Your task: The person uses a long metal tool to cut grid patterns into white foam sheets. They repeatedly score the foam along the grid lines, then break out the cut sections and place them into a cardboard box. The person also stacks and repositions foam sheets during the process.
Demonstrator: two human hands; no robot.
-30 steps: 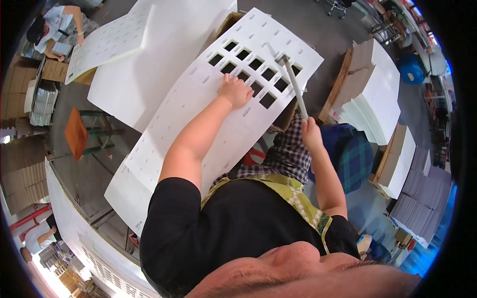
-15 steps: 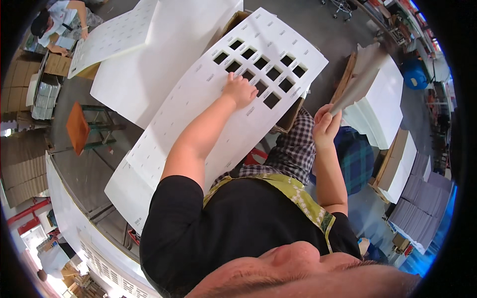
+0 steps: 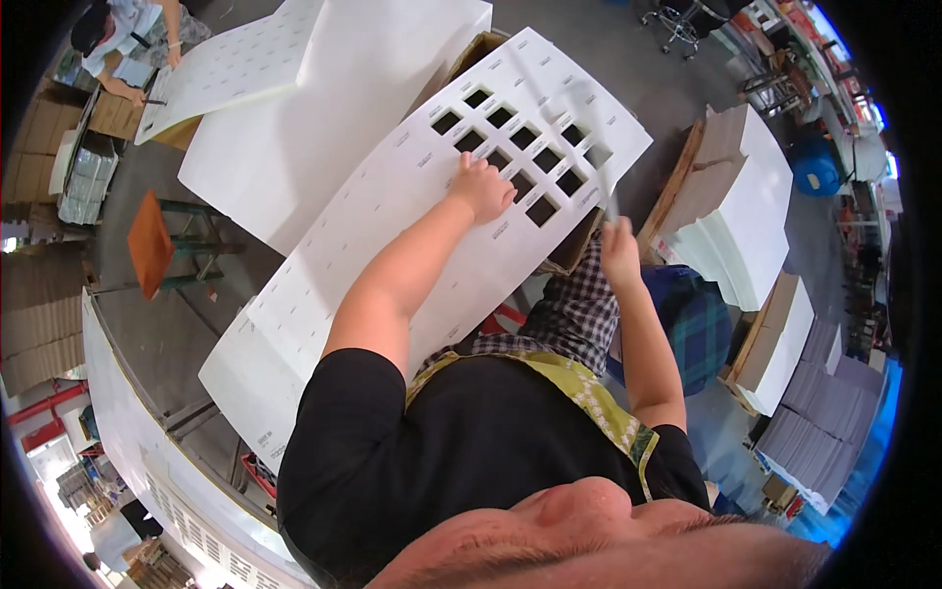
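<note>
A long white printed board [image 3: 392, 265] with rows of square cut-out holes slants across in front of me. My left hand [image 3: 481, 190] is on it among the holes, fingers bent with the tips at the hole edges. They seem hooked on the board, though the tips are partly hidden. Just off the board's right edge, my right hand [image 3: 620, 253] is closed around a long, thin, grey tool [image 3: 603, 177]. Motion smears this tool, so its kind is unclear. Its upper part passes over the holes nearest that edge.
Under the board is a brown carton [image 3: 571, 250]. White sheets [image 3: 265, 167] lie to its left, stacked white boards [image 3: 731, 231] to the right. An orange-topped stool [image 3: 149, 245] stands at left. At far left, another person [image 3: 123, 49] handles a printed sheet.
My right hand has moved left toward the board, and the tool has swung over the holes at its right edge. My left hand keeps its place among the holes.
</note>
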